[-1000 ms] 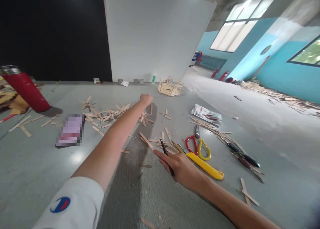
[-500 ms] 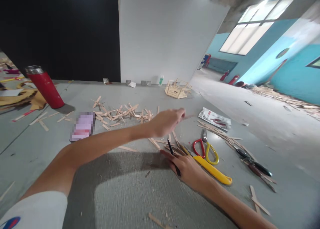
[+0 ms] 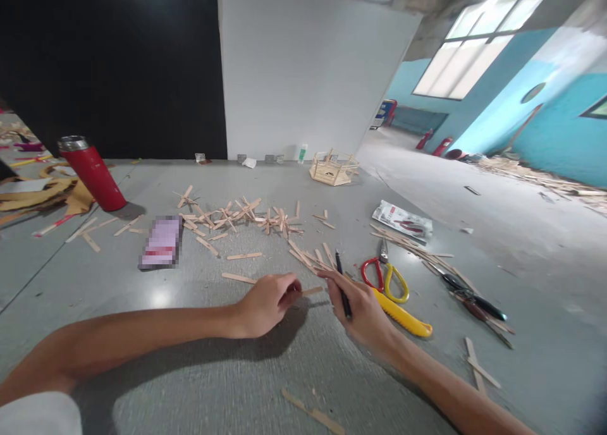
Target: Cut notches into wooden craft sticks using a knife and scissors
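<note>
Head view, both hands over the grey surface (image 3: 213,384). I read the left hand (image 3: 270,303) as closed in a narrow pinch on one flat wooden stick (image 3: 312,291): the left end sits between thumb and fingers, the rest sticks out to the right. Its shadow falls on the surface on the near side. The free end points at the right hand (image 3: 358,299) and stops just short of its fingers, as far as I can judge at this angle.

Right hand: fingers curled around a slim black pen-like tool (image 3: 346,305), narrow tip up and to the far side, thicker end toward me. Index finger extends left, above the held stick's free end.

Around the grips: a small group of sticks (image 3: 303,255) just beyond the right fingers; a yellow handle (image 3: 403,315) and red-and-yellow scissors (image 3: 383,253) right of that hand. Far left, I log a larger scatter of sticks (image 3: 232,215) and a phone (image 3: 161,242); at the far side, a small wooden frame (image 3: 329,172) near the white panel (image 3: 303,62)
</note>
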`<state>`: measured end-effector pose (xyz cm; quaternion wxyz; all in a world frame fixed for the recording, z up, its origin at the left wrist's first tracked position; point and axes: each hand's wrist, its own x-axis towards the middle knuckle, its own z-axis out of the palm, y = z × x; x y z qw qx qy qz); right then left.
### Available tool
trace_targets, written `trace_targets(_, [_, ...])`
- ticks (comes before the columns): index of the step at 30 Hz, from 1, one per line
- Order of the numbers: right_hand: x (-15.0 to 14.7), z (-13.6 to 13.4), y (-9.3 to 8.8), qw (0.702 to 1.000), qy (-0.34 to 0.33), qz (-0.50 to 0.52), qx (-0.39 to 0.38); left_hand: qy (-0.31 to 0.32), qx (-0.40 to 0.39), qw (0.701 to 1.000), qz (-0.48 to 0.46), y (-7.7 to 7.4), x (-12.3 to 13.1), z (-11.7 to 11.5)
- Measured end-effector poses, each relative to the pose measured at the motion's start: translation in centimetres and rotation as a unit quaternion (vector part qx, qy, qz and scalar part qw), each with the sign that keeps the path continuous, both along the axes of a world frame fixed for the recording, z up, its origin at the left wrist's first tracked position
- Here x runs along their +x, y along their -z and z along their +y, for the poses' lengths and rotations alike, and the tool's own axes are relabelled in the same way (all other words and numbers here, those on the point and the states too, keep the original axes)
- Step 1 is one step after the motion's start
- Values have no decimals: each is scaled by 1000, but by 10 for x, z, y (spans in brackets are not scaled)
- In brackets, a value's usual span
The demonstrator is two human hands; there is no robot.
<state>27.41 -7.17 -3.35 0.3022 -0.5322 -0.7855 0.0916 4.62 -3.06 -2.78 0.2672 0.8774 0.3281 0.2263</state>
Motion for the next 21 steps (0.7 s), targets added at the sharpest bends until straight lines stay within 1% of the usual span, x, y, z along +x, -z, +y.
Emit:
trace_targets(5, [-2, -4, -7, 996, -11, 83, -14, -14, 27, 1000, 5, 10, -7, -12])
trace_targets(7, [-1, -3, -6, 993, -9, 119, -26, -13, 47, 999, 9, 11, -10, -17])
trace_targets(10, [0, -1, -2, 980, 9, 185, -70, -12, 81, 996, 18, 12, -15, -23])
trace_targets(13, [-1, 2, 4, 951, 28, 274, -139, -10, 124, 992, 26, 14, -21, -33])
trace_targets(16, [-1, 7, 6, 911, 23, 351, -214, 18, 181, 983, 24, 18, -26, -47])
trace_targets(18, [-1, 10, 6, 888, 18, 387, -248, 48, 262, 964, 28, 19, -28, -56])
trace_targets(21, [-1, 14, 6, 861, 14, 424, -282, 59, 356, 932, 38, 19, -29, -66])
